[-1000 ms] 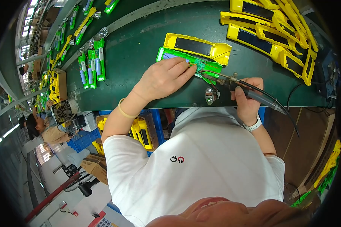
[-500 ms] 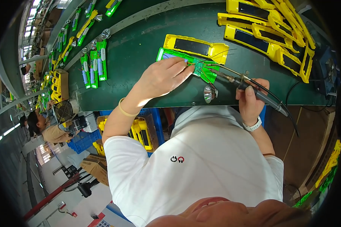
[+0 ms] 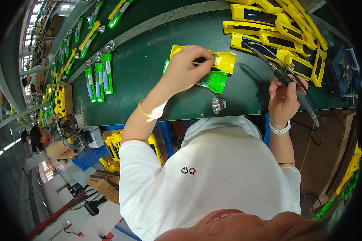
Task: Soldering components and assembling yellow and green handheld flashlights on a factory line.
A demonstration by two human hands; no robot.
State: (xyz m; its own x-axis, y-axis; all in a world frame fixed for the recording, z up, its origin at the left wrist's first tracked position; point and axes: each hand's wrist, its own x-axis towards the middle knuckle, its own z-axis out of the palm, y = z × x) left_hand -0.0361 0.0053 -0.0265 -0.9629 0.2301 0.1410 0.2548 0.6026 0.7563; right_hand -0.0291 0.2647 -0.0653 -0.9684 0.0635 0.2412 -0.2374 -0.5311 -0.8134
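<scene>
My left hand (image 3: 189,66) is above the work on the bench, fingers curled and thumb closed toward them; whatever is in the pinch cannot be made out. Beneath it lies a yellow flashlight shell (image 3: 226,62), partly covered by the hand. Nearer me is a green housing (image 3: 218,82) with a circuit board partly hidden by my fingers. A silver reflector lamp (image 3: 217,105) hangs off it on thin wires, close to the bench edge. My right hand (image 3: 286,98) grips a soldering iron (image 3: 280,74), its tip pointing up and left, apart from the green housing.
Yellow shells (image 3: 265,36) with dark panels are piled at the far right, beside a blue box-shaped unit (image 3: 340,74). Green housings (image 3: 98,82) with batteries and reflectors stand in rows at left. A small fan (image 3: 68,121) and a co-worker (image 3: 54,144) are further left.
My right hand has drawn the soldering iron right, away from the circuit board. My left hand has lifted off the green housing and moved up over the yellow shell.
</scene>
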